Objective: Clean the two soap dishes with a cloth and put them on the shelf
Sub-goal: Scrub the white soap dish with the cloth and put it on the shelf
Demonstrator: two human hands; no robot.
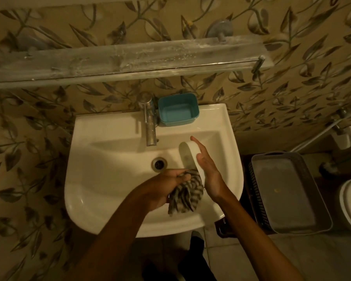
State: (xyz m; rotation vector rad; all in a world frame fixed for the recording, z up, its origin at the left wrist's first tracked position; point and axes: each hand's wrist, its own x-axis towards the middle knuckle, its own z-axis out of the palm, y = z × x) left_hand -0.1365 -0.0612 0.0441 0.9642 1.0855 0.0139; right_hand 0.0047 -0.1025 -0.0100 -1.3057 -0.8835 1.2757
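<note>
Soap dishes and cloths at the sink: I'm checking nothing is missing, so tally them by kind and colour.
Teal rectangular plastic soap dish: 1
White oval soap dish: 1
Striped grey cloth: 1
Total: 3

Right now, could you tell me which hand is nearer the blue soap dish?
Right. The right hand lies below the blue soap dish; the left hand grips the cloth farther down.
</note>
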